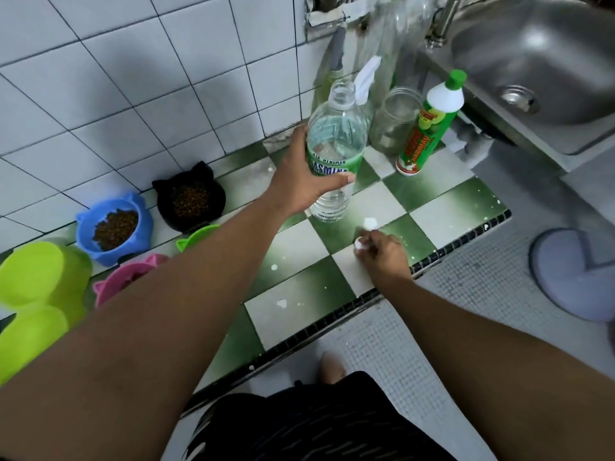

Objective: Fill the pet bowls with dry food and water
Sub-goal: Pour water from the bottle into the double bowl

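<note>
A person stands at a green-and-white tiled counter (432,194). Nearest the camera, just in front of the water bottle (336,134), the right hand (382,254) rests at the counter edge, fingertips pinching a small white cap (359,243). The left hand (303,181) grips the bottle at its green label, thumb across the front, fingers wrapped behind. The bottle is uncapped, partly full and tilted; whether its base touches the tile can't be told. Left of the bottle, along the wall: black bowl (189,201) & blue bowl (113,227), both w/ dry food; pink bowl (123,277) & green bowl (196,236), partly hidden by the forearm. Right of the bottle: glass jar (392,124), soap bottle (429,128). Beyond, a steel sink (532,61).
</note>
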`<action>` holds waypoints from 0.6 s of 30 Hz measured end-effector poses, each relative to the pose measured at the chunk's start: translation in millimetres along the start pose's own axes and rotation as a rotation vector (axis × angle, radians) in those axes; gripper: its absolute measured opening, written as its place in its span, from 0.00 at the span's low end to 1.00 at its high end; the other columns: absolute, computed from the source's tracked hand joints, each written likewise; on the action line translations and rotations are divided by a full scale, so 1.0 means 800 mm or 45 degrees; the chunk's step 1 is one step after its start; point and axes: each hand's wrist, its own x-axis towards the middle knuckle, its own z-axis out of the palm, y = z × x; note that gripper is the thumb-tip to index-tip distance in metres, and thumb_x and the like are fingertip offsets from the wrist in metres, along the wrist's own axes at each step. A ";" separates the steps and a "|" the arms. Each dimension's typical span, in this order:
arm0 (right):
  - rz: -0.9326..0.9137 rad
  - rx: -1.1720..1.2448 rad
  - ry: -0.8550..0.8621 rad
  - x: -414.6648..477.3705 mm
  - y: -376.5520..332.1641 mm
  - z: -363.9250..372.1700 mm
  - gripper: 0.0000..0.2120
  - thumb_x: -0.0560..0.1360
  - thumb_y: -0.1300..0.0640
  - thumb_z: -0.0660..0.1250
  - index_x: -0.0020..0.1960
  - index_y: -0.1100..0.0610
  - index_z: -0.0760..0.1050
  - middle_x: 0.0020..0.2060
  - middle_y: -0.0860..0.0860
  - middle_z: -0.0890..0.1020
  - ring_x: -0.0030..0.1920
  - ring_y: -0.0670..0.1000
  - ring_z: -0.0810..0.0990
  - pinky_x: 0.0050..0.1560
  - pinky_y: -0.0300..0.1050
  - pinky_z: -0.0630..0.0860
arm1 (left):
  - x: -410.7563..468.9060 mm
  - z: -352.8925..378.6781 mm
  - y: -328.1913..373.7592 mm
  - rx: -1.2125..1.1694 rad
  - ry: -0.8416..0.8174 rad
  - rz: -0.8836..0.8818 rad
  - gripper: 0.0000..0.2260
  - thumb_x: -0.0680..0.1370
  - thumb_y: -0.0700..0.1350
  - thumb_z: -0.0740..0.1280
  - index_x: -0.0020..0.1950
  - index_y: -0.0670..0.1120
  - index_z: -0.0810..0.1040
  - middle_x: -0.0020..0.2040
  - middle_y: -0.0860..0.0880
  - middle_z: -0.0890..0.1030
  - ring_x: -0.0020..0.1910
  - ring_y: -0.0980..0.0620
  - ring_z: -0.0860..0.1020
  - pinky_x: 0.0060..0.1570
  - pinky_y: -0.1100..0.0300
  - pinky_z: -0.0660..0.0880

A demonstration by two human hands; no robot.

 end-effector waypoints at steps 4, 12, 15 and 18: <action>-0.090 -0.084 0.103 -0.002 -0.010 0.000 0.18 0.70 0.54 0.74 0.58 0.53 0.78 0.47 0.47 0.80 0.54 0.55 0.73 0.55 0.46 0.70 | -0.003 0.003 0.004 -0.059 0.035 -0.002 0.46 0.59 0.54 0.86 0.72 0.51 0.68 0.64 0.55 0.79 0.63 0.58 0.80 0.66 0.52 0.78; -0.026 0.183 0.074 0.056 -0.099 -0.008 0.47 0.61 0.41 0.79 0.73 0.49 0.60 0.65 0.54 0.76 0.67 0.59 0.72 0.69 0.58 0.67 | -0.006 0.012 0.028 -0.013 0.185 -0.085 0.42 0.58 0.56 0.86 0.68 0.52 0.72 0.60 0.57 0.79 0.59 0.57 0.79 0.62 0.54 0.79; -0.050 0.365 0.044 0.067 -0.117 0.001 0.46 0.57 0.39 0.79 0.68 0.45 0.61 0.60 0.48 0.79 0.61 0.55 0.79 0.63 0.60 0.75 | -0.013 0.009 0.032 -0.045 0.323 -0.113 0.36 0.60 0.54 0.86 0.62 0.55 0.72 0.56 0.60 0.79 0.56 0.60 0.79 0.60 0.56 0.79; -0.137 0.490 0.063 0.063 -0.131 0.007 0.42 0.59 0.44 0.81 0.66 0.42 0.61 0.57 0.39 0.78 0.59 0.47 0.79 0.63 0.54 0.77 | -0.020 -0.003 0.032 -0.109 0.458 -0.110 0.34 0.58 0.57 0.85 0.59 0.57 0.73 0.56 0.57 0.82 0.55 0.57 0.82 0.58 0.51 0.81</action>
